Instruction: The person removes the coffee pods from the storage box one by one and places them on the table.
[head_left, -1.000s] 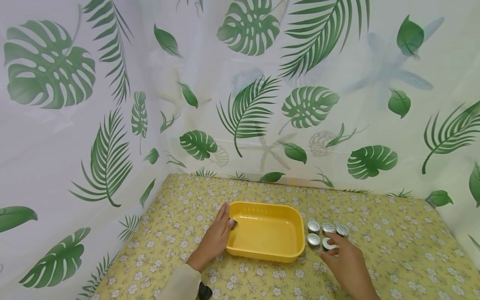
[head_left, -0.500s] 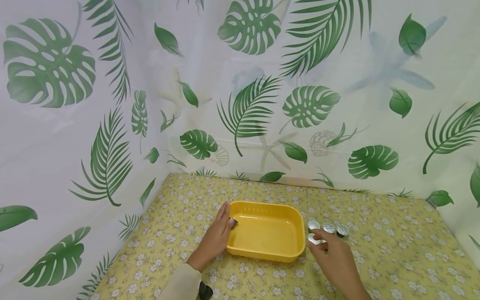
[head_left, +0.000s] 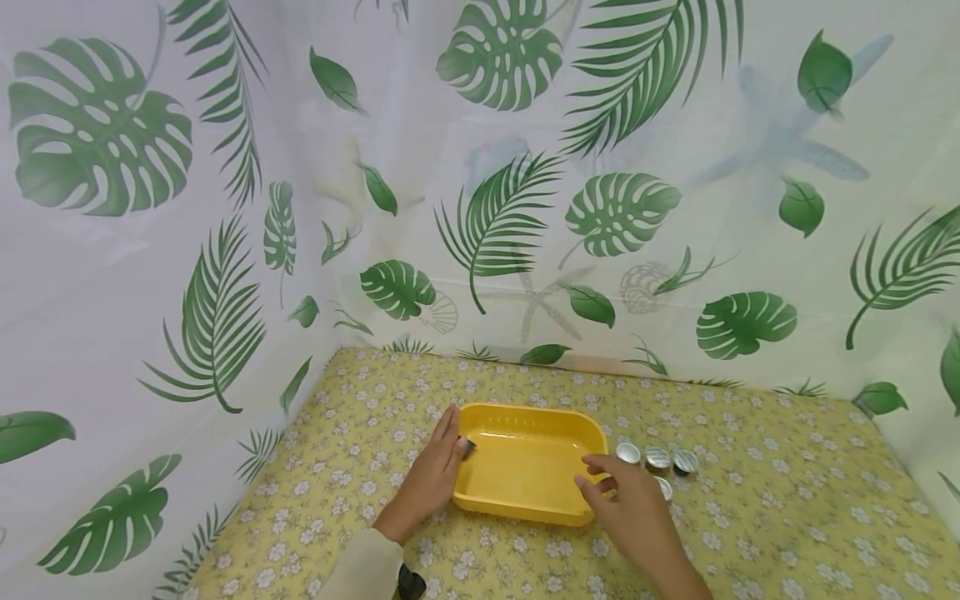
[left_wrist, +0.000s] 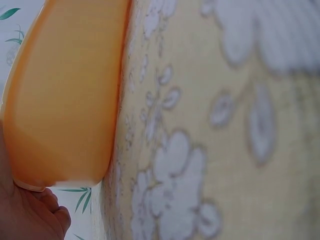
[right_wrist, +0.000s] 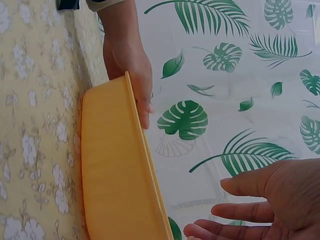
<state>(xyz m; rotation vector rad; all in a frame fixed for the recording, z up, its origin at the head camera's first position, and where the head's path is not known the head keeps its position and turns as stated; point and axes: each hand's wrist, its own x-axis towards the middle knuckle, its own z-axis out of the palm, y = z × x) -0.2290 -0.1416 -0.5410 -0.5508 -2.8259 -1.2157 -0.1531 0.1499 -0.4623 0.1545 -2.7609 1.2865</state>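
A yellow plastic tray (head_left: 532, 508) stands on the flowered cloth. My left hand (head_left: 426, 483) holds its left end, thumb at the rim and fingers along the outside; in the left wrist view that hand (left_wrist: 32, 215) shows curled fingers at the tray's end. My right hand (head_left: 633, 512) hovers at the tray's right rim. In the right wrist view its fingers (right_wrist: 245, 212) are spread, with nothing seen between them. Behind it lie small round pots with silver tops and dark sides: a row of three, the middle one (head_left: 657, 457) included, and a partly hidden pot (head_left: 664, 489) in front.
A small dark patch (head_left: 468, 447) shows at the tray's inner left wall, beside my left thumb. A black object (head_left: 410, 582) sits by my left sleeve. Leaf-printed sheeting (head_left: 510, 250) rises behind the flowered cloth (head_left: 780, 467) and along its left side.
My right hand has moved left from the front pots to the tray's right rim, uncovering the front pot further right. The left hand and the tray have stayed put.
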